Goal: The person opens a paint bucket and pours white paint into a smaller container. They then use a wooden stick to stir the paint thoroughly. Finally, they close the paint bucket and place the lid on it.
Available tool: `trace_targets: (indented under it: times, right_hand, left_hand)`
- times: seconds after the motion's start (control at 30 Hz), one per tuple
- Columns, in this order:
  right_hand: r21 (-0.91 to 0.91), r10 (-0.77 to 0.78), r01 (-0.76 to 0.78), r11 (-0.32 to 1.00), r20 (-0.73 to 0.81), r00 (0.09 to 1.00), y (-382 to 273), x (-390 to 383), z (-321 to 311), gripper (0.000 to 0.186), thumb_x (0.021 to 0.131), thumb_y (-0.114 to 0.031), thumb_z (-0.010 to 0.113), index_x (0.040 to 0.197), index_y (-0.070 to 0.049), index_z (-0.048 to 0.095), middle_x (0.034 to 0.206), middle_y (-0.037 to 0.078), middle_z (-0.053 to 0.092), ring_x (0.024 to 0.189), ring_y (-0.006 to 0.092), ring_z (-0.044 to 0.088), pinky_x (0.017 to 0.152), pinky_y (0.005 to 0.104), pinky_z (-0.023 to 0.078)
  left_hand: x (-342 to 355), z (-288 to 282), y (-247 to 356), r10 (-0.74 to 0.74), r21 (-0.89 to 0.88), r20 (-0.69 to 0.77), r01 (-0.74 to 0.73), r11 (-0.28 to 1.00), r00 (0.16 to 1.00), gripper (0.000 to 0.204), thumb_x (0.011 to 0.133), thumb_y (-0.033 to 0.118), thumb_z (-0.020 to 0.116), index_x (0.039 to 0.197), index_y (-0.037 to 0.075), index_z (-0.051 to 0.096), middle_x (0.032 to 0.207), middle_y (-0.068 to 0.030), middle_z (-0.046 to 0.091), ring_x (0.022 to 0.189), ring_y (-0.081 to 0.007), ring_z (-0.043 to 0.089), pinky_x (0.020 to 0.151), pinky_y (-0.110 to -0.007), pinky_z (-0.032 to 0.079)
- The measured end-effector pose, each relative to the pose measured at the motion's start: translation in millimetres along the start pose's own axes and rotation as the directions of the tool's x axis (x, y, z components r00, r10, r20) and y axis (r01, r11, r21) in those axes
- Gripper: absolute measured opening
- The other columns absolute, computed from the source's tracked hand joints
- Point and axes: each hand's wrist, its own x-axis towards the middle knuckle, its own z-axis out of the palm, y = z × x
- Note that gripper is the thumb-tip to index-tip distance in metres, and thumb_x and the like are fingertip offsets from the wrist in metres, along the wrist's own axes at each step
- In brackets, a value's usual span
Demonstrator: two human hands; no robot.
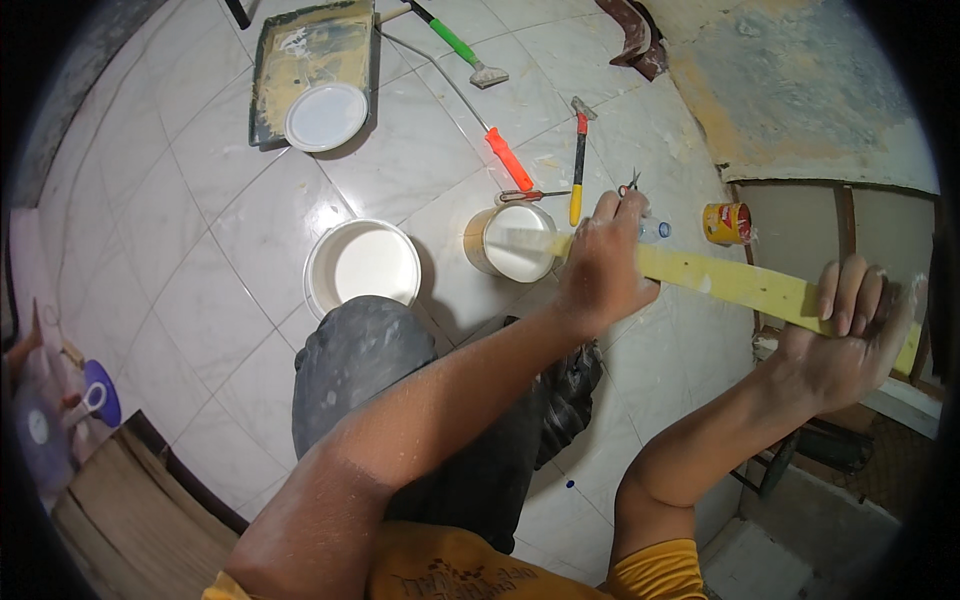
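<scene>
A long flat yellow strip (735, 281) with a row of small holes stretches between my two hands. My left hand (600, 262) is closed around it near its far-left end. Further along to the right, my right hand (845, 335) grips the same strip with its fingers curled over the edge. The end past my left hand is smeared by motion and reaches over a tub (478, 243) of white paint-like material. Whether that end dips into the material I cannot tell. Left of this tub stands a wider white bucket (313, 270), with a smooth white surface inside.
At the far left lies a paint tray (262, 90) with a white lid (326, 116) on it. Scrapers with green (455, 42) and yellow (576, 205) handles, an orange-handled rod (510, 160) and a yellow can (722, 223) are on the tiles. A wooden frame (848, 225) is at right.
</scene>
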Motion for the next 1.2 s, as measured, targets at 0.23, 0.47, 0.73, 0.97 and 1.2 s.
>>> trace_targets:
  times: [0.23,0.47,0.73,0.97,1.2]
  right_hand:
    - [-0.354,-0.075,0.010,0.935,-0.170,0.983,-13.4,-22.7,48.4,0.028,0.111,-0.024,0.047,0.086,-0.012,0.049,0.062,-0.005,0.026,0.052,0.0065,0.029,0.047,0.0235,0.027]
    - [0.068,-0.009,0.012,0.998,-0.048,0.999,-1.1,-6.7,-1.8,0.034,0.112,-0.024,0.047,0.079,-0.014,0.045,0.063,-0.004,0.027,0.053,0.0060,0.027,0.048,0.0223,0.027]
    - [-0.285,-0.081,0.025,0.958,-0.186,0.979,-8.9,-17.2,44.0,0.031,0.111,-0.020,0.048,0.081,-0.013,0.044,0.064,-0.004,0.028,0.053,0.0061,0.028,0.050,0.0217,0.029]
    - [-0.058,-0.089,0.082,0.995,-0.132,0.987,0.1,-11.3,11.4,0.021,0.111,-0.024,0.050,0.098,-0.007,0.055,0.065,-0.003,0.030,0.053,0.0068,0.033,0.048,0.0217,0.029]
    - [-0.312,-0.081,-0.004,0.950,-0.260,0.962,-9.9,-20.2,55.4,0.035,0.109,-0.019,0.052,0.077,-0.013,0.041,0.064,-0.002,0.029,0.054,0.0066,0.029,0.051,0.0228,0.029]
  left_hand:
    - [-11.8,15.9,-0.3,0.004,-0.110,0.068,0.003,0.994,0.998,0.065,0.068,0.008,0.084,0.123,0.005,0.049,0.115,-0.0211,0.057,0.107,-0.0458,0.061,0.087,-0.053,0.052]
    - [2.2,-0.4,-3.9,0.070,-0.098,0.008,-0.069,0.993,0.998,0.070,0.067,0.006,0.082,0.127,0.005,0.046,0.117,-0.0229,0.058,0.107,-0.0469,0.060,0.088,-0.054,0.052]
    - [-9.4,18.9,-5.3,0.049,-0.177,0.046,-0.040,0.983,0.998,0.062,0.067,0.006,0.079,0.123,0.005,0.051,0.112,-0.0216,0.059,0.100,-0.0467,0.062,0.084,-0.051,0.052]
    - [15.2,-3.2,-16.8,0.189,-0.141,-0.031,-0.191,0.971,0.981,0.048,0.067,0.006,0.079,0.111,0.003,0.059,0.100,-0.0207,0.062,0.094,-0.0442,0.064,0.080,-0.048,0.053]
    - [-0.8,11.2,-13.2,0.085,-0.158,0.124,-0.065,0.985,0.989,0.048,0.064,0.010,0.079,0.107,0.004,0.058,0.099,-0.0202,0.059,0.094,-0.0446,0.062,0.080,-0.050,0.053]
